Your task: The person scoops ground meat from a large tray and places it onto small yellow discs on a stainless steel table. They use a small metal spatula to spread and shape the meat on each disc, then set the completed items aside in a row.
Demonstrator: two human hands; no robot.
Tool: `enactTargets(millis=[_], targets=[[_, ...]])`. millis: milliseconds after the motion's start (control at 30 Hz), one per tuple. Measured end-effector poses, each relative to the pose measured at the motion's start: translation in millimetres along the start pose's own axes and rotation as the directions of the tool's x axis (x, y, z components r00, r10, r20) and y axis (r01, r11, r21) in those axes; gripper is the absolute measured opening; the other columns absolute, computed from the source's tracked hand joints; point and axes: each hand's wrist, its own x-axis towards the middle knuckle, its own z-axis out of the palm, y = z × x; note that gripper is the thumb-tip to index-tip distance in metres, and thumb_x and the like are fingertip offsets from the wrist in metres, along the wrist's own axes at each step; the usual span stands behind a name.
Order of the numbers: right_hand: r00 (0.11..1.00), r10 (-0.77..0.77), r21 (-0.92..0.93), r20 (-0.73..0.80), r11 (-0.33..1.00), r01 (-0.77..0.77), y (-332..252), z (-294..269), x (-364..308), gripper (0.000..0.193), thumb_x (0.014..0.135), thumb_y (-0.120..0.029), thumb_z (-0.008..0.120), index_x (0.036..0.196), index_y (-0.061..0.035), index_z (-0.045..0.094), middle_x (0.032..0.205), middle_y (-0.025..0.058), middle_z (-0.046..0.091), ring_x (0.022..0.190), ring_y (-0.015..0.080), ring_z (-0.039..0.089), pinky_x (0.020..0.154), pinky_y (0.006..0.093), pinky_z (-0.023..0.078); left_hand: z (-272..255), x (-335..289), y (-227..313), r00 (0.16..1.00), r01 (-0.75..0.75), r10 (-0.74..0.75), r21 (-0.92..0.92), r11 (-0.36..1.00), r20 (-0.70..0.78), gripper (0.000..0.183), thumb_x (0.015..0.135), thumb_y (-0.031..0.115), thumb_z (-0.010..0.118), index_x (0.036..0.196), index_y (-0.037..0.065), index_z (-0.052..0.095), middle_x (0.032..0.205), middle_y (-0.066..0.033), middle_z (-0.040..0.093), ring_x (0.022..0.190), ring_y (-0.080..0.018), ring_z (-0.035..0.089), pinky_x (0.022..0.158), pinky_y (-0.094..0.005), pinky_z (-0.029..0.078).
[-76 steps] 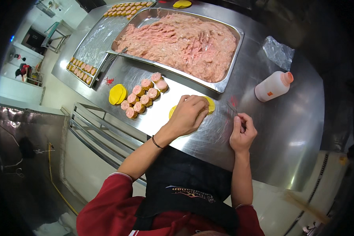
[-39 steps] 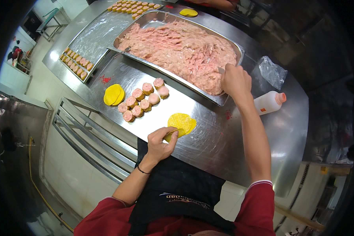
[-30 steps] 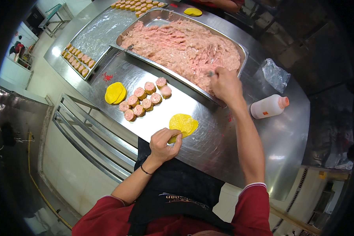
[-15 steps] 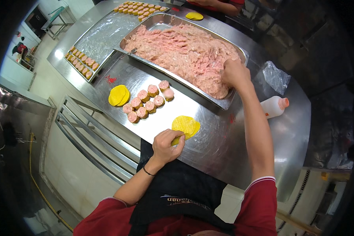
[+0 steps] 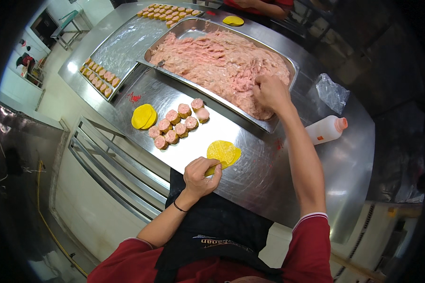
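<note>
My left hand (image 5: pixel 201 176) is at the table's near edge, its thumb and fingers pinched on a round yellow dumpling wrapper. Beside it lies a small stack of yellow wrappers (image 5: pixel 222 151). My right hand (image 5: pixel 273 92) reaches into the right part of a big metal tray (image 5: pixel 208 96) of pink minced meat (image 5: pixel 217 56). Its fingers are curled at the meat's surface; whatever they hold is hidden. Left of my left hand stand two rows of open-topped dumplings (image 5: pixel 172 116), yellow-sided and filled with pink meat. Another stack of yellow wrappers (image 5: pixel 143 116) lies at their left end.
A white bottle with an orange cap (image 5: pixel 325 130) lies on its side under my right forearm's right side. Behind it is a crumpled clear plastic bag (image 5: pixel 332 92). At the far left, a flat tray (image 5: pixel 123 45) holds more dumplings. Another person's arm (image 5: pixel 264 6) shows across the table.
My right hand has moved a little left and slightly lower across the meat. My left hand keeps its pinch in nearly the same place.
</note>
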Motion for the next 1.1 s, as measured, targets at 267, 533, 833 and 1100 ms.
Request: enactTargets(millis=[267, 533, 833, 1100], targets=[[0.995, -0.099, 0.092, 0.003, 0.991, 0.098, -7.2, -8.5, -26.3, 0.026, 0.089, -0.024, 0.064, 0.095, -0.0039, 0.080, 0.092, 0.0247, 0.076, 0.091, 0.0430, 0.075, 0.087, 0.0512, 0.059, -0.4, -0.1, 0.1, 1.000, 0.004, -0.005, 0.010, 1.000, 0.016, 0.011, 0.080, 0.005, 0.080, 0.089, 0.003, 0.074, 0.078, -0.0116, 0.073, 0.065, -0.0285, 0.070, 0.062, -0.0361, 0.055], [0.986, -0.059, 0.468, -0.158, 0.875, 0.128, 11.0, -25.3, -51.8, 0.021, 0.092, -0.017, 0.069, 0.100, 0.0010, 0.076, 0.085, 0.0205, 0.075, 0.075, 0.0330, 0.073, 0.072, 0.0401, 0.056, 1.5, 0.2, -1.0, 1.000, 0.006, -0.006, -0.012, 1.000, -0.012, 0.007, 0.084, 0.005, 0.079, 0.087, 0.002, 0.073, 0.072, -0.0125, 0.068, 0.061, -0.0287, 0.066, 0.057, -0.0358, 0.051], [0.990, -0.001, 0.787, -0.143, 0.607, 0.114, -2.3, -13.4, -98.3, 0.022, 0.101, -0.017, 0.067, 0.096, 0.0027, 0.074, 0.069, 0.0007, 0.060, 0.064, 0.0066, 0.051, 0.059, 0.0269, 0.041, -9.5, 22.9, 0.6, 0.771, 0.635, -0.577, -0.397, 0.663, 0.270, 0.027, 0.108, 0.019, 0.065, 0.114, -0.007, 0.071, 0.095, -0.0125, 0.078, 0.081, -0.0150, 0.074, 0.072, -0.0292, 0.056], [0.965, 0.236, 0.947, -0.112, 0.320, 0.032, -54.4, 38.3, -163.4, 0.018, 0.106, -0.015, 0.069, 0.102, 0.0016, 0.073, 0.074, -0.0053, 0.059, 0.066, 0.0013, 0.046, 0.057, 0.0220, 0.038, -1.0, 84.9, 46.4, 0.744, 0.473, -0.429, -0.857, -0.204, 0.513, 0.052, 0.119, 0.033, 0.033, 0.151, -0.007, 0.044, 0.150, -0.0226, 0.055, 0.141, -0.0304, 0.055, 0.124, -0.0474, 0.042]])
